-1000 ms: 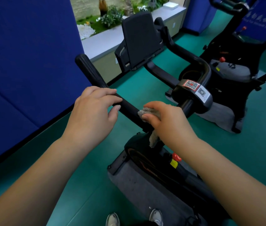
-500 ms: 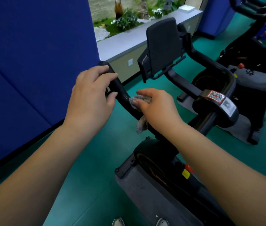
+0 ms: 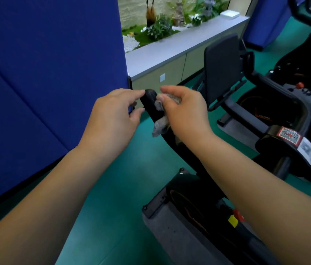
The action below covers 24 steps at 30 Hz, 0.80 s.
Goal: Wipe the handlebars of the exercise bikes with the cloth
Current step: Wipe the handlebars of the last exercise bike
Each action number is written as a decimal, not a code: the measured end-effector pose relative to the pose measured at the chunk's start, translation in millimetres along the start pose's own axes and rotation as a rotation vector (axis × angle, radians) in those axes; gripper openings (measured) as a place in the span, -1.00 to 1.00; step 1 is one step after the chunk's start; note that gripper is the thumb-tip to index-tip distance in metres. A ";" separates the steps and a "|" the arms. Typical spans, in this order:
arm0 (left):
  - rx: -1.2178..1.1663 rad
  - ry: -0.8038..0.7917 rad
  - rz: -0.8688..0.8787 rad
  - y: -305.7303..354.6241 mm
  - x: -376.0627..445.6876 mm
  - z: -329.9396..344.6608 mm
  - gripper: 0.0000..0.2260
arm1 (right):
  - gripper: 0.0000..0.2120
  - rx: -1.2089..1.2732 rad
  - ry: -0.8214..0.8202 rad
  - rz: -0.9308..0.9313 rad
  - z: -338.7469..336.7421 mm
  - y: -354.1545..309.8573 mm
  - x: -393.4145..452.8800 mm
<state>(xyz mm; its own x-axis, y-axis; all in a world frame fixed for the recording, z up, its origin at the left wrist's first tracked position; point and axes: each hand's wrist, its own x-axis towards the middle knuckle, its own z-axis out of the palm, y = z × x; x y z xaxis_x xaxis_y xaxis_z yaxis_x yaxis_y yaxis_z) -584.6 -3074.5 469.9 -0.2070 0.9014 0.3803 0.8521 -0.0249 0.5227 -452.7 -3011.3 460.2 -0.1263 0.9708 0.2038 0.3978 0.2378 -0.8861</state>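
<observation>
The black left handlebar [image 3: 151, 105] of the exercise bike rises toward me, its rounded tip between my two hands. My right hand [image 3: 185, 113] presses a grey cloth [image 3: 160, 123] around the bar just below the tip; a loose end of the cloth hangs under my palm. My left hand [image 3: 115, 116] is at the left of the tip, fingers spread, with fingertip and thumb just touching or almost touching the bar end. The lower part of the bar is hidden behind my right wrist.
A blue padded partition [image 3: 45, 83] stands close on the left. The bike's black console [image 3: 222, 67] and stem with QR stickers [image 3: 289, 136] lie to the right, another bike [image 3: 303, 73] beyond. A grey ledge with plants [image 3: 170, 46] runs behind. Green floor below.
My right hand has slid the cloth up the handlebar from near the stem to the tip. My left hand has loosened its grasp and moved up to the bar's end.
</observation>
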 end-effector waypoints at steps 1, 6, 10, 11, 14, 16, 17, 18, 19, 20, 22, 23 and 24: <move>0.002 -0.003 0.005 0.4 1.6 -2.3 -0.68 | -0.75 0.007 -0.001 -0.020 3.0 -5.7 5.9; 0.020 -0.007 0.041 1.8 4.0 -6.7 -0.72 | -0.79 0.003 -0.063 -0.054 1.1 -12.7 9.5; 0.006 0.006 0.035 -1.0 3.7 -2.9 -0.71 | -0.83 -0.008 -0.176 -0.028 -18.7 9.0 -22.1; 0.000 0.004 0.032 -1.8 3.7 -1.9 -0.71 | -0.79 -0.055 -0.174 -0.013 -24.1 15.9 -28.6; -0.021 -0.013 0.017 -1.4 1.0 -1.6 -0.69 | -0.71 -0.164 -0.168 0.010 -37.3 26.1 -39.8; -0.055 -0.015 0.028 4.0 -3.9 -4.2 -0.70 | -0.64 -0.191 -0.130 -0.140 -43.0 21.3 -44.2; -0.095 -0.007 0.028 8.9 -7.5 -6.4 -0.72 | -0.57 -0.194 -0.119 -0.240 -44.0 18.0 -46.0; -0.143 -0.005 0.014 14.0 -11.5 -9.8 -0.74 | -0.49 -0.167 -0.123 -0.316 -43.6 14.3 -48.3; -0.192 -0.024 -0.012 18.9 -15.2 -12.1 -0.77 | -0.42 -0.119 -0.142 -0.352 -42.5 11.2 -50.2; -0.230 -0.067 -0.045 22.5 -18.5 -13.7 -0.79 | -0.37 -0.072 -0.160 -0.375 -40.5 9.4 -52.2; -0.286 -0.211 -0.102 24.8 -25.2 -16.8 -0.77 | -0.32 -0.023 -0.165 -0.430 -34.5 9.8 -57.7; -0.321 -0.280 -0.128 23.4 -28.4 -17.1 -0.79 | -0.31 -0.008 -0.173 -0.442 -31.5 11.4 -60.9; -0.363 -0.322 -0.163 21.5 -31.2 -17.3 -0.81 | -0.32 0.001 -0.190 -0.442 -28.5 12.4 -64.5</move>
<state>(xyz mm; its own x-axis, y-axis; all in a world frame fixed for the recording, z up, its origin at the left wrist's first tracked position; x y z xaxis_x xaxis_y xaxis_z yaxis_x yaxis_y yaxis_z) -568.1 -3110.6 482.5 -0.1162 0.9921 0.0471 0.5871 0.0303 0.8089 -413.7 -3070.0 447.9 -0.4467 0.7539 0.4818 0.2675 0.6264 -0.7322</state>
